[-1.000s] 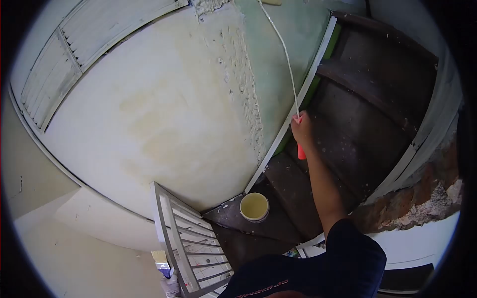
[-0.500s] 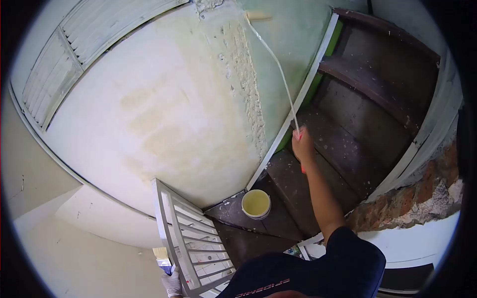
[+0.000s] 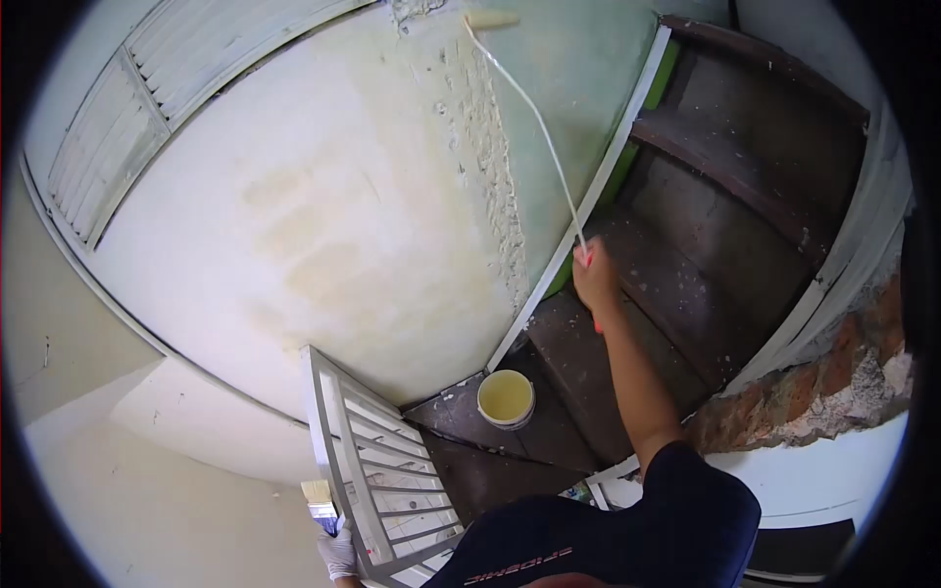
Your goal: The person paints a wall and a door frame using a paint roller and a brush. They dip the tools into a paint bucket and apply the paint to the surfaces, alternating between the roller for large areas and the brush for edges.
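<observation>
My right hand (image 3: 596, 277) is bare and closed around the red handle of a paint roller. Its long pale wire frame runs up to a cream roller sleeve (image 3: 492, 19), which is against the green-tinted part of the wall (image 3: 564, 88) near the top. At the lower left, my left hand (image 3: 338, 552) wears a white glove and grips a paintbrush (image 3: 321, 500) with its pale bristles up, beside the white railing. A white bucket (image 3: 506, 400) with yellowish liquid in it stands on a stair below the wall.
Dark, paint-specked stairs (image 3: 706, 206) climb on the right, edged by a white board (image 3: 613, 162). A white slatted railing (image 3: 392, 480) is at lower left. Rough plaster (image 3: 495, 186) runs down the wall. Broken brickwork (image 3: 833, 382) lies at right, louvred panels (image 3: 186, 78) at upper left.
The roller sleeve has moved a little left and up on the wall. My right hand has shifted slightly up with the handle. My left hand still holds the paintbrush.
</observation>
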A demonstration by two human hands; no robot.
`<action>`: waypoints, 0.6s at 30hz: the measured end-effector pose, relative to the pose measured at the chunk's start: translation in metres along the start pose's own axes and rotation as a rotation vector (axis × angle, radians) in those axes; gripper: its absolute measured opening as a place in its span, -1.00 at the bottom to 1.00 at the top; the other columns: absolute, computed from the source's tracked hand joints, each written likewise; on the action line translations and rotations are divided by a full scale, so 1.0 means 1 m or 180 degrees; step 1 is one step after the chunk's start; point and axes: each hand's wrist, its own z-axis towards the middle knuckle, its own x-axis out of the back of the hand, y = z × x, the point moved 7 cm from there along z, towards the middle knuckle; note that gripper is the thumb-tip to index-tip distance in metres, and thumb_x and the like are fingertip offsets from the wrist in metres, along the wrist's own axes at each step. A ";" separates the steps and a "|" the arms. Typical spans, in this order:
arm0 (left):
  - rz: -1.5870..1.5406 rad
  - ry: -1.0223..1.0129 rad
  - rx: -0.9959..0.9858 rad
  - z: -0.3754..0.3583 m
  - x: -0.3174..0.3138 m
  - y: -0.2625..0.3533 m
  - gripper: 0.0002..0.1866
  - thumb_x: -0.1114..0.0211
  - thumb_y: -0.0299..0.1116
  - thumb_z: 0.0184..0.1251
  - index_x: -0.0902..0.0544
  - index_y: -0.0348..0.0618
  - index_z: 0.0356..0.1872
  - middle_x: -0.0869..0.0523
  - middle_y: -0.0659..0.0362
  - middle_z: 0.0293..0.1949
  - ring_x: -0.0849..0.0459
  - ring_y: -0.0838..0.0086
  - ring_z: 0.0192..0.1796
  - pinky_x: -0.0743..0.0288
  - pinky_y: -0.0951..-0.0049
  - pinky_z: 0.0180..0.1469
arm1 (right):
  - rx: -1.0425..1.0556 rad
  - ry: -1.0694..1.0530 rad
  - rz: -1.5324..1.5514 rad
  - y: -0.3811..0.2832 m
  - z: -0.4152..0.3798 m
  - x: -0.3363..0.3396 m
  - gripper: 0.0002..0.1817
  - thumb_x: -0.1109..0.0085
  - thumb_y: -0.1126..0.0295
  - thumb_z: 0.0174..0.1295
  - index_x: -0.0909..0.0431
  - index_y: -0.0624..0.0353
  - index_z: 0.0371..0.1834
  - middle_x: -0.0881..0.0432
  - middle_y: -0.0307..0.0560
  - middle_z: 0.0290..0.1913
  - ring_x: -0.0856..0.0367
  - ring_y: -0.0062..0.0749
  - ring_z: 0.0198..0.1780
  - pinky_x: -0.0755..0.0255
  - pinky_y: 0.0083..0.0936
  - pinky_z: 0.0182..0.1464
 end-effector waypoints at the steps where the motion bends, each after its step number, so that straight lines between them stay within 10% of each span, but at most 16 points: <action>1: -0.0088 -0.0134 0.0243 0.002 -0.001 -0.013 -0.77 -0.40 -0.40 0.07 -0.66 -0.35 -0.30 -0.65 0.27 -0.43 -0.49 0.61 -0.41 -0.44 0.48 -0.32 | -0.0026 0.0005 0.0107 -0.008 0.016 0.008 -0.82 -0.18 0.43 0.16 -0.41 0.21 -0.25 -0.60 0.25 -0.38 -0.58 0.28 -0.24 -0.44 -0.03 -0.26; 10: 0.0005 -0.0337 0.0515 0.006 0.002 -0.043 -0.77 -0.37 -0.41 0.08 -0.68 -0.34 -0.26 -0.67 0.27 -0.43 -0.50 0.61 -0.42 -0.44 0.48 -0.33 | -0.0373 -0.0051 0.0189 0.020 -0.069 -0.022 -0.86 -0.16 0.43 0.18 -0.42 0.19 -0.27 -0.60 0.21 -0.38 -0.57 0.27 -0.25 -0.43 -0.02 -0.26; 14: -0.0127 -0.0305 0.0452 0.008 0.002 -0.047 -0.77 -0.37 -0.39 0.06 -0.69 -0.34 -0.29 -0.65 0.28 -0.45 -0.49 0.60 -0.42 -0.42 0.48 -0.34 | -0.0888 -0.0223 0.0702 0.071 -0.193 -0.078 -0.82 -0.23 0.37 0.18 -0.43 0.19 -0.32 -0.58 0.06 -0.37 -0.62 -0.03 -0.25 -0.46 -0.28 -0.20; 18: -0.0008 -0.0260 -0.0066 -0.002 -0.002 0.002 -0.76 -0.31 -0.47 0.17 -0.63 -0.34 -0.15 -0.66 0.24 -0.38 -0.57 0.58 -0.41 -0.48 0.52 -0.36 | -0.0779 -0.0091 0.1055 0.048 -0.159 -0.095 -0.72 -0.31 0.30 0.16 -0.43 0.19 -0.25 -0.59 0.00 -0.37 -0.61 -0.13 -0.25 -0.46 -0.31 -0.15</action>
